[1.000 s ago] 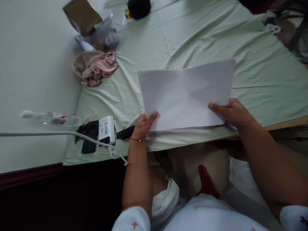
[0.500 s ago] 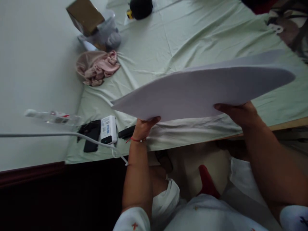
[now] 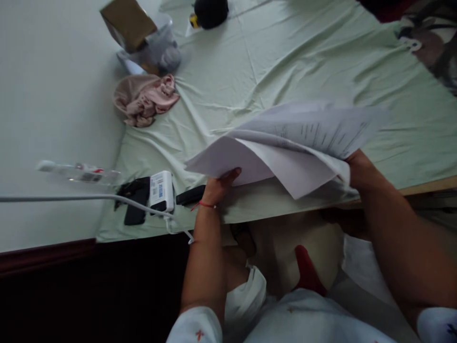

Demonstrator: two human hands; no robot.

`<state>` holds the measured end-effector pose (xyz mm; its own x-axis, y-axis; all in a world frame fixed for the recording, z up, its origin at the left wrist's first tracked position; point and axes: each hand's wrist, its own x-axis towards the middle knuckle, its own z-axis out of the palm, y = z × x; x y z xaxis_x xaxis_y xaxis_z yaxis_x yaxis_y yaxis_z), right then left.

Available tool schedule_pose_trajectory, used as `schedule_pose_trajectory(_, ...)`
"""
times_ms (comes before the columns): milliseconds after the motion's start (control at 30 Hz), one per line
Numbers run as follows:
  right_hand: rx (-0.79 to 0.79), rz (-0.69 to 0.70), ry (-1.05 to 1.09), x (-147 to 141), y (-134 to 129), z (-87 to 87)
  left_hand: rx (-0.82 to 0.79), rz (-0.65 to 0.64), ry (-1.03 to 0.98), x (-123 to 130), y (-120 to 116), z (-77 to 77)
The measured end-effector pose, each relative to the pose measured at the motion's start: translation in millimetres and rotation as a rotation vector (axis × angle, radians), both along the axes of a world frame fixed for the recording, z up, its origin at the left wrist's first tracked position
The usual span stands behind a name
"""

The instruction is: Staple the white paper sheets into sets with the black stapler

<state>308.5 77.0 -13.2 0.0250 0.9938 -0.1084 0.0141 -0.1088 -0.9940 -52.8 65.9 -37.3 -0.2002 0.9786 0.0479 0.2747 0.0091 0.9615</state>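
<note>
Several white paper sheets point(image 3: 250, 157) are held up over the near edge of the bed, bent and curling, with lines of print showing on the far side. My left hand point(image 3: 222, 186) grips their near left edge, thumb on top and a red string round the wrist. At the right end my right hand point(image 3: 360, 169) is closed on the folded-over sheets; its fingers are partly hidden behind the paper. A flap of one sheet hangs toward me between the hands.
Left of my left hand lie a black case point(image 3: 191, 194), a white power bank point(image 3: 160, 190) with a cable point(image 3: 143, 208), and a dark phone point(image 3: 137, 205). A plastic bottle point(image 3: 82, 174), pink cloth point(image 3: 146, 102), cardboard box point(image 3: 128, 24) and patterned bag point(image 3: 430, 45) sit farther off on the pale green sheet point(image 3: 228, 71).
The paper was a wide, blank, smooth curve; now its right part is folded over and print shows. My right hand has turned, its thumb no longer visible on the front. The left hand barely moved.
</note>
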Motion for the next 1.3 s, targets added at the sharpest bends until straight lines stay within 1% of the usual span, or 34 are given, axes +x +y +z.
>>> schedule_pose_trajectory(67, 0.036, 0.087, 0.008, 2, -2, -1.4, 0.011, -0.017, -0.057, 4, 0, -0.6)
schedule_pose_trajectory(100, 0.038, 0.106, 0.018, 2, -3, -2.2, 0.006, -0.033, -0.099, 5, -1, -0.8)
schedule_pose_trajectory(167, -0.006, 0.057, 0.057, 2, -3, -3.7, -0.001, -0.062, -0.184, 8, -3, -1.4)
schedule_pose_trajectory(267, -0.116, -0.076, 0.139, -2, -2, -3.9, -0.012, -0.067, -0.276, 12, -6, -2.1)
schedule_pose_trajectory(367, -0.206, -0.105, 0.181, -9, 0, -1.7, -0.047, -0.041, -0.329, 16, -6, -0.7)
schedule_pose_trajectory(600, -0.251, -0.113, 0.197, -20, -1, 2.5, -0.076, -0.025, -0.322, 21, -4, 3.0)
schedule_pose_trajectory(800, -0.241, -0.089, 0.1, -19, 1, -0.7, -0.135, -0.024, -0.335, 15, -7, 4.2)
schedule_pose_trajectory(867, -0.212, -0.109, 0.062, -18, 2, -3.7, -0.149, -0.024, -0.346, 16, -7, 5.4)
schedule_pose_trajectory(933, -0.18, -0.158, 0.038, -17, 4, -6.3, -0.161, -0.03, -0.365, 19, -6, 6.1)
schedule_pose_trajectory(1067, -0.145, -0.266, 0.047, -18, 7, -8.9, -0.158, -0.114, -0.39, 23, -3, 5.0)
schedule_pose_trajectory(1167, -0.151, -0.247, 0.045, -20, 8, -9.8, -0.165, -0.131, -0.362, 23, -1, 3.4)
schedule_pose_trajectory(1300, -0.185, -0.256, 0.059, -24, 5, -9.7, -0.164, -0.067, -0.392, 24, -3, 5.5)
